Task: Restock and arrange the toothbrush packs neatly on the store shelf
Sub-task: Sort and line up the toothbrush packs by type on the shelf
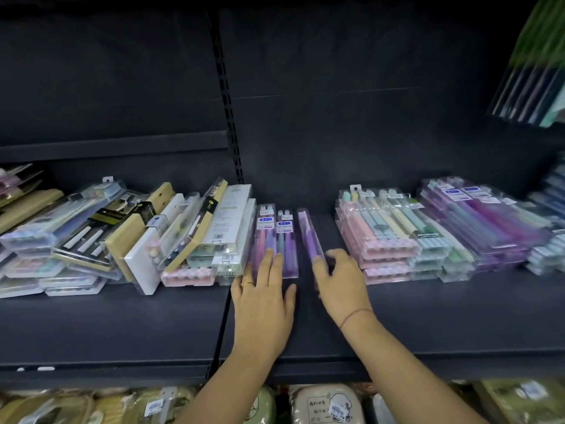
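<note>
Two hands at shelf [428,316]: left hand [263,296], fingers straight, presses flat toothbrush packs [276,240]; right hand [342,283], fingers curled, grips on-edge purple pack [308,237].

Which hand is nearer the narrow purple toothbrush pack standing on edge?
Right. The right hand is at the near end of the narrow pack; the left hand rests on the flat packs beside it.
</note>
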`<state>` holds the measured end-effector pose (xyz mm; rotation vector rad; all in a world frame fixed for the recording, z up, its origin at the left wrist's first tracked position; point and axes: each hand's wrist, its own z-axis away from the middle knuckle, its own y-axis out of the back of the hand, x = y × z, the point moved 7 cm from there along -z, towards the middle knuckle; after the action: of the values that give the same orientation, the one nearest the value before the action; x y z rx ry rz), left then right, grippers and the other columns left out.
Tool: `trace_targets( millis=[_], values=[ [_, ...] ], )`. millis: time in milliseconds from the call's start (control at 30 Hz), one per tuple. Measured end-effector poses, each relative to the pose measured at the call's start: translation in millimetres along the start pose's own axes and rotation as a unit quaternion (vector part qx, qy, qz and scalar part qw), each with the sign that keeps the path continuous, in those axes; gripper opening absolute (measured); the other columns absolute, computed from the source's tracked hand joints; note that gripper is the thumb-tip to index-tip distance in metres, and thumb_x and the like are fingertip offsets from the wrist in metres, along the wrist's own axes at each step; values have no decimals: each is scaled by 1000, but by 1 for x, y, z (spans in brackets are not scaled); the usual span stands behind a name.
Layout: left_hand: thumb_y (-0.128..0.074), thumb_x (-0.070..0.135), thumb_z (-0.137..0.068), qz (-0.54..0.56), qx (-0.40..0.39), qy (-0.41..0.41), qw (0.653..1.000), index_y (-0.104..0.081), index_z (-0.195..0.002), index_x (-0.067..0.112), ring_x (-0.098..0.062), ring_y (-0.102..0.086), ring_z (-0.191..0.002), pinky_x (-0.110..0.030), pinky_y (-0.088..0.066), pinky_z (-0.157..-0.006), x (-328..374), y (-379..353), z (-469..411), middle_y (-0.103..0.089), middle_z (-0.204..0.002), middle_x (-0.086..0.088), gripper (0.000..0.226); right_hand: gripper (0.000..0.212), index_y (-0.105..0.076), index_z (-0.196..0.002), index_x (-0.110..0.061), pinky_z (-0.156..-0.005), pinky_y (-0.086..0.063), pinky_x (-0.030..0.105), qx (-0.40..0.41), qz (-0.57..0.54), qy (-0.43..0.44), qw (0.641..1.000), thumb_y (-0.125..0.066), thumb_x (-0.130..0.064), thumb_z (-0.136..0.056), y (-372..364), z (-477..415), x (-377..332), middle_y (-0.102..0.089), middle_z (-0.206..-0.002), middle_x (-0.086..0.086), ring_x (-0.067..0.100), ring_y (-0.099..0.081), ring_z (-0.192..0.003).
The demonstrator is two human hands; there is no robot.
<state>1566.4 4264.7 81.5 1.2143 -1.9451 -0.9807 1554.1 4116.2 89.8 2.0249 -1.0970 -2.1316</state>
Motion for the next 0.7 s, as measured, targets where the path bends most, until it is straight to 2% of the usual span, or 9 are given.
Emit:
trace_targets(
  millis=[67,100,200,233,300,367,467,600,700],
  values=[
    [-73,34,-83,3,-1,1,1000,-57,-134,14,-38,-63,-110,-52,-50,-90,0,-1,0,-58,-137,-6,57,26,-45,-127,-17,-53,-54,27,-23,-107,-71,991,-38,-24,-103,2,6,12,-62,-97,10,21,-65,-67],
    [-72,35,-83,4,2,-1,1000,-57,-134,15,-37,-63,-110,-51,-50,-89,0,0,0,-58,-137,-5,56,26,-43,-129,-20,-51,-53,28,-19,-100,-82,991,-35,-22,-104,6,10,16,-62,-95,8,22,-65,-66],
    [-72,34,-83,10,15,-13,1000,-61,-127,17,-35,-64,-107,-50,-52,-84,2,3,1,-61,-133,-4,49,33,-43,-136,-22,-75,-55,40,32,23,-31,999,-35,-21,-103,21,16,20,-62,-106,3,26,-63,-85],
    [-72,34,-83,17,20,-15,1000,-62,-124,17,-34,-64,-105,-49,-52,-82,3,6,1,-61,-131,-4,45,33,-42,-136,-21,-78,-53,40,42,63,-1,997,-37,-23,-103,23,18,14,-60,-112,3,25,-62,-89],
    [-67,34,-85,32,21,-13,999,-62,-118,18,-33,-64,-104,-46,-52,-79,3,9,2,-61,-129,-7,37,39,-37,-138,-23,-74,-48,33,22,164,47,985,-43,-34,-101,17,20,3,-50,-126,2,24,-59,-99],
    [-67,35,-85,40,16,-1,999,-62,-112,18,-33,-64,-102,-43,-53,-76,2,12,2,-60,-127,-12,33,54,-29,-143,-24,-70,-40,29,-23,272,49,961,-48,-46,-97,4,18,-2,-40,-131,4,24,-56,-108],
    [-78,33,-78,35,3,21,999,-59,-100,14,-34,-66,-93,-40,-55,-68,5,13,-3,-62,-119,-18,34,53,-33,-141,-21,-70,-38,29,-39,354,47,933,-52,-43,-96,0,15,-9,-40,-130,6,25,-55,-110],
    [-76,14,-82,107,28,82,990,-53,-95,7,-33,-59,-83,-39,-49,-64,9,17,-12,-63,-92,-15,27,39,-52,-130,-21,-62,-42,30,46,289,122,948,-58,-31,-93,23,31,-18,-49,-118,7,27,-61,-90],
    [-63,14,-92,231,71,175,955,-57,-105,7,-31,-55,-97,-40,-49,-77,5,28,-7,-65,-98,-11,16,33,-67,-109,-18,-48,-40,26,128,222,225,940,-75,-19,-78,56,58,-22,-55,-95,5,23,-59,-65]
  ],
)
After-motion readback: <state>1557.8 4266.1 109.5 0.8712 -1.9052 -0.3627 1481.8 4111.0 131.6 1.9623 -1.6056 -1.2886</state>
